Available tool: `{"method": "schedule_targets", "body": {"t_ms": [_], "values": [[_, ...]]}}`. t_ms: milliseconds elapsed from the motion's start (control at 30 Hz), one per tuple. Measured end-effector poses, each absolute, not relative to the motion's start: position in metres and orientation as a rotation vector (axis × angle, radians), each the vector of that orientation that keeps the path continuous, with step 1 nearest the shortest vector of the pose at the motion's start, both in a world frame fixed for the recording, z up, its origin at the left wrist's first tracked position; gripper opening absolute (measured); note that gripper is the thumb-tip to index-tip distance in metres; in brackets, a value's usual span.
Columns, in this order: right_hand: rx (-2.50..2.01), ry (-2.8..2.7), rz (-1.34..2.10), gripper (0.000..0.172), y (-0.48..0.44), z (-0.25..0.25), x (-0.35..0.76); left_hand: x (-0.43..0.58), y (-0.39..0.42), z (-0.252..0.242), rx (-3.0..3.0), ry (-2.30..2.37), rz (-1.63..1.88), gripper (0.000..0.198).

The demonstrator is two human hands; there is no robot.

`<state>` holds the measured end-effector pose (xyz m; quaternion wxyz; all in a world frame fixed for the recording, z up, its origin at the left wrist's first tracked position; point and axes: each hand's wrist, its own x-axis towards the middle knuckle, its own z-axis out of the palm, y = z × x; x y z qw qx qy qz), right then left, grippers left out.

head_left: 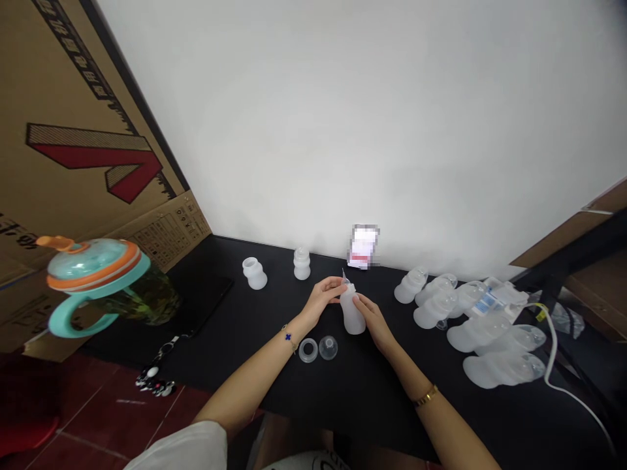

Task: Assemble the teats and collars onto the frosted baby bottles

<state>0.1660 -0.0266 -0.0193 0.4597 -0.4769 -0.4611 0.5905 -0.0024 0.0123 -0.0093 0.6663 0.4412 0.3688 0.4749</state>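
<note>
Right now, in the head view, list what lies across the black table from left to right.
Mug → keys → open small bottle → capped small bottle → dome cap → held bottle → heap of bottles → cable.

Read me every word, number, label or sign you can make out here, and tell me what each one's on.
Cardboard box: large red mark like "7" or "V"; the black characters and printed panel are too small to read.
Card by the wall: blurred out.
Blue label at right: too small.
Held bottle: no print visible.
</note>
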Motion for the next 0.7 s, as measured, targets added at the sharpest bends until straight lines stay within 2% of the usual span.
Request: {"method": "schedule_targets", "body": {"t_ms": [700], "values": [[-1.140, -1.135, 1.478, 0.050, -0.0273, -0.0191, 0.1661, -0.0030, 0.0134, -0.0104, 1.025, 0.832, 1.059, 0.039]]}}
